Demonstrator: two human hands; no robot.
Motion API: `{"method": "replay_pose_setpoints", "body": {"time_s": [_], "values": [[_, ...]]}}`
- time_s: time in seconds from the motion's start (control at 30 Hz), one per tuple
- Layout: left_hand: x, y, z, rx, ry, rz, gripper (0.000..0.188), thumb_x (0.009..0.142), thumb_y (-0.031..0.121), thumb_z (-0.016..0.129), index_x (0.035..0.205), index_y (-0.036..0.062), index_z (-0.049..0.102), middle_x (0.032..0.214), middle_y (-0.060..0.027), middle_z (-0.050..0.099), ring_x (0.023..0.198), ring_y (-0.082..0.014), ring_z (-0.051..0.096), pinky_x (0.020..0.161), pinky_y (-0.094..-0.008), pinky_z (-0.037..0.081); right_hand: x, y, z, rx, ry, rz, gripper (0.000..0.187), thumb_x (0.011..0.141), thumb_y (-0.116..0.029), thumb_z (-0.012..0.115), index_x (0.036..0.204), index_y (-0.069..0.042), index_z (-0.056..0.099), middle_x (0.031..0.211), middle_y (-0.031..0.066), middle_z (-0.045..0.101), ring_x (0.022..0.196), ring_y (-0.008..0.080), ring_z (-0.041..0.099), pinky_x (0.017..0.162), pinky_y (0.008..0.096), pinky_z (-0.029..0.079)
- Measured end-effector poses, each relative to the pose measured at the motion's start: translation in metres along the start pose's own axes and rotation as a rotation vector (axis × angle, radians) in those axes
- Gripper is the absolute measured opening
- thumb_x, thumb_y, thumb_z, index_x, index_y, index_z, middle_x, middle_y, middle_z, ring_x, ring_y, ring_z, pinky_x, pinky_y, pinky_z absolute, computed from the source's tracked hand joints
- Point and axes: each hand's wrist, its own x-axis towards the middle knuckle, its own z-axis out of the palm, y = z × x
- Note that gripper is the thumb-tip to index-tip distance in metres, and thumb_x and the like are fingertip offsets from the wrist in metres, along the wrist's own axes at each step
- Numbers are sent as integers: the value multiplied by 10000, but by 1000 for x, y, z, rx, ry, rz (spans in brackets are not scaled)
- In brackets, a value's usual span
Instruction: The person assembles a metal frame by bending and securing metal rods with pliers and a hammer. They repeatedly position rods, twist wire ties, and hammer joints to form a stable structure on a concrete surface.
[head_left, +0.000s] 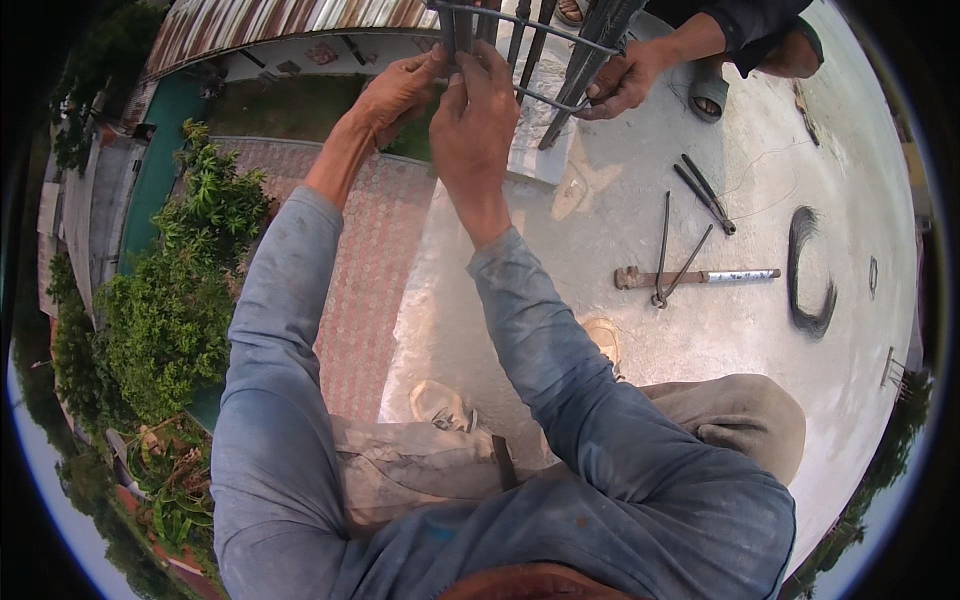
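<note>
Steel bar cage (598, 55) at the top of the view, near the edge of a pale concrete slab (560, 260), draws two people's hands. At left, leafy trees (165, 300) rise beside red paving (370, 250). The person's left hand (405, 90) bends its fingers in against the dark bars; just beside it, the right hand (475, 130) curls at the same spot. Fingertips are partly hidden, so whether either hand pinches a bar or something finer cannot be told. Farther right, a co-worker's hand (632, 80) closes at the cage's corner. Work appears midway: crossbars lie across the long bars, but which joints are secured, and how many remain, cannot be made out. On the slab at right, pincers (663, 245), a long-handled tool (740, 275), black-handled pliers (716, 208) and a coil of dark wire (797, 268) lie out of hand.
</note>
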Motion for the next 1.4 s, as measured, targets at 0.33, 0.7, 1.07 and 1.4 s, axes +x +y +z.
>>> {"method": "replay_pose_setpoints", "body": {"time_s": [0.33,0.7,1.07,1.4], "values": [[8,-10,-6,-47,-223,100,405,1050,530,598,1171,155,692,793,129,498,667,-24,391,626,-226,367,42,-10,3,-136,-269,291,182,899,-22,584,1004,107,660,1008,337,702,991,490,694,894,534,529],[16,-14,-18,-76,-356,68,601,1002,607,648,1325,101,668,1005,48,622,789,-49,446,671,-244,374,60,-14,28,26,-108,526,416,1051,-231,412,1127,125,612,1107,274,668,1009,393,646,913,463,473],[16,-14,-16,-84,-326,63,380,1052,491,616,1188,143,688,710,131,385,612,-15,310,533,-228,237,62,-16,34,983,178,864,209,1042,-88,472,1023,-3,662,922,40,634,769,157,609,625,324,475],[-9,7,-3,184,92,98,485,975,410,777,1274,36,702,766,78,548,603,-5,385,502,-209,275,21,-19,39,526,360,548,181,1028,-125,603,1005,45,659,842,41,629,701,126,594,633,270,474]]}}
